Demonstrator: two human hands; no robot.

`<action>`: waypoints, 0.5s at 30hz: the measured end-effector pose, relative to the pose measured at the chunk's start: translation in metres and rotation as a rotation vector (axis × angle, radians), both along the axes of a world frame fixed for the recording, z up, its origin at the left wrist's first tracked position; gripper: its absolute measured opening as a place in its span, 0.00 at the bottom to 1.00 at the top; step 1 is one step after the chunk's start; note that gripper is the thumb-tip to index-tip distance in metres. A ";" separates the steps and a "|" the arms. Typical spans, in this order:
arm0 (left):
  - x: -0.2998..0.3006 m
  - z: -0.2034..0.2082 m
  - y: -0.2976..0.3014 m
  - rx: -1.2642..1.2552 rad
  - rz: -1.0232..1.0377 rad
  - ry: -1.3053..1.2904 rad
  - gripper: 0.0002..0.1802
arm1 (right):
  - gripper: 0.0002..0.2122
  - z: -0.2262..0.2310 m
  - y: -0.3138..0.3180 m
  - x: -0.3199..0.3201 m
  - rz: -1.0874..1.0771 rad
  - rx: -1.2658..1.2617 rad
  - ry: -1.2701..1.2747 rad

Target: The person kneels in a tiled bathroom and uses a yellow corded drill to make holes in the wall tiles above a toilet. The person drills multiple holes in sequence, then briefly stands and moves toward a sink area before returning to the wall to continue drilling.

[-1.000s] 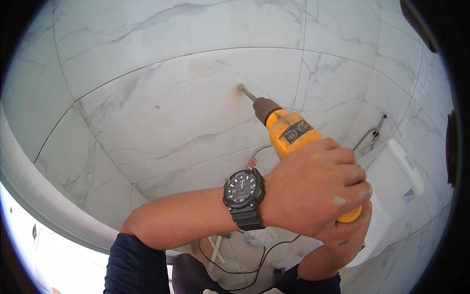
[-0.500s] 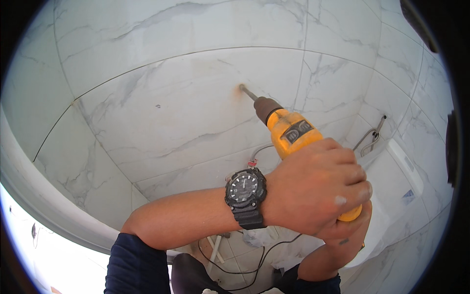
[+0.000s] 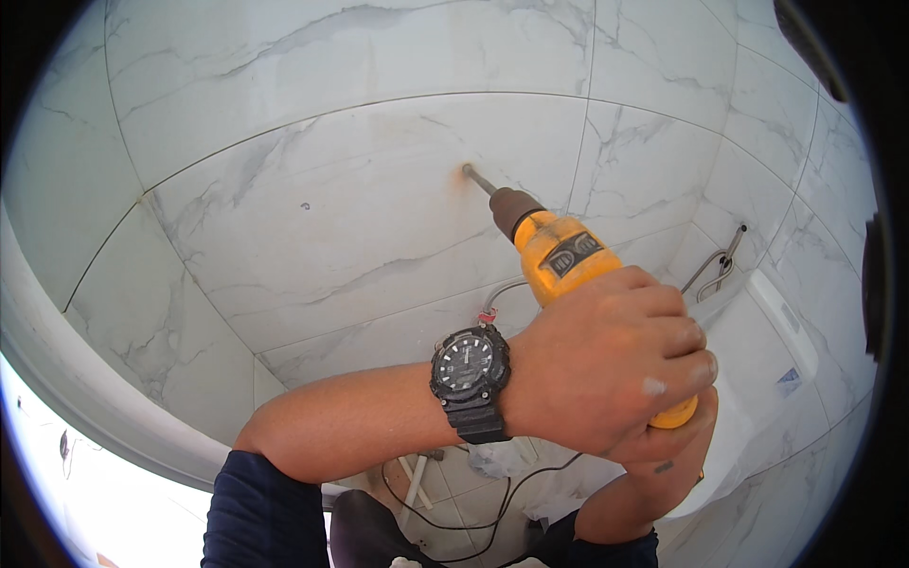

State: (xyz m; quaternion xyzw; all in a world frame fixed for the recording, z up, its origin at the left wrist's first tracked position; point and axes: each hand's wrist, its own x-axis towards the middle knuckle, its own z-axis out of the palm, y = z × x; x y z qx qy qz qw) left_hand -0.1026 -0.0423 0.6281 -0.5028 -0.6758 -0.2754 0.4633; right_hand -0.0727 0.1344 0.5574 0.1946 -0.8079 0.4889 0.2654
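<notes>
A yellow power drill (image 3: 561,248) with a brown chuck points up and left at the marbled wall tile. Its bit (image 3: 481,180) meets the tile at a hole ringed by a rusty brown stain. My left hand (image 3: 606,364), with a black watch (image 3: 471,364) on the wrist, is closed over the drill's body, fingers curled round its right side. Below and partly behind it, my right hand (image 3: 684,452) is at the drill's rear end, where the handle is. Most of its fingers are hidden by my left hand.
A white cistern-like fixture (image 3: 772,322) stands at the right, near a grey flexible hose (image 3: 724,265) on the wall. Below my arms, a black cable (image 3: 502,511), white pipe pieces (image 3: 415,483) and clear plastic (image 3: 494,459) lie on the floor. A white curved rim (image 3: 95,379) runs along the left.
My left wrist and watch have shifted slightly left, and the drill's body has moved a touch the same way. The bit stays at the same spot on the tile.
</notes>
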 end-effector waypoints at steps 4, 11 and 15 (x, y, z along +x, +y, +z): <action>-0.001 -0.001 0.000 -0.002 -0.006 0.008 0.17 | 0.28 0.001 0.000 0.002 0.032 0.020 -0.006; -0.002 -0.002 0.000 -0.003 0.005 0.006 0.16 | 0.28 -0.004 -0.006 -0.002 -0.058 -0.063 0.002; -0.001 -0.001 0.000 0.002 0.007 -0.005 0.15 | 0.28 -0.004 -0.005 -0.004 -0.041 -0.048 0.016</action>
